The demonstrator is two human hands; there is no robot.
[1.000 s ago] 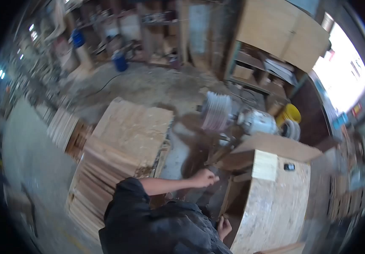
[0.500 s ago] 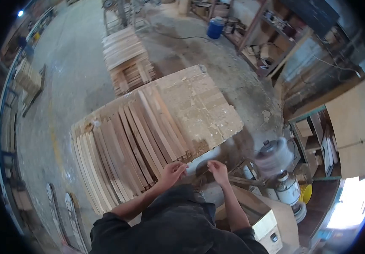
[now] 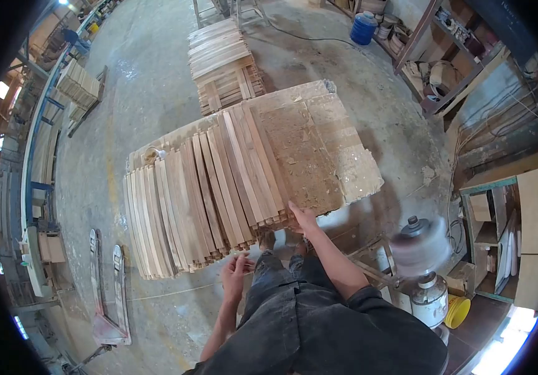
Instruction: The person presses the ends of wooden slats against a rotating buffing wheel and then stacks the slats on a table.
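Long wooden strips (image 3: 203, 187) lie side by side across the left and middle of a worn, dusty worktable (image 3: 356, 169). My right hand (image 3: 303, 220) is at the near end of the rightmost strips, its fingers against their ends and partly hidden; whether it grips a strip cannot be made out. My left hand (image 3: 237, 269) hovers just off the table's near edge, below the strip ends, with its fingers curled together. Anything between those fingers is too small to see.
Beyond the table stands a stack of wood pieces (image 3: 222, 59). A pallet jack (image 3: 109, 325) is on the floor at left. At right are a blurred round machine part (image 3: 419, 247), a metal canister (image 3: 429, 300), a yellow bucket (image 3: 457, 311) and shelving (image 3: 490, 237).
My right hand has moved to the near ends of the rightmost strips. My left hand has dropped away from the strip ends to lower left. The view has shifted, showing more floor at left.
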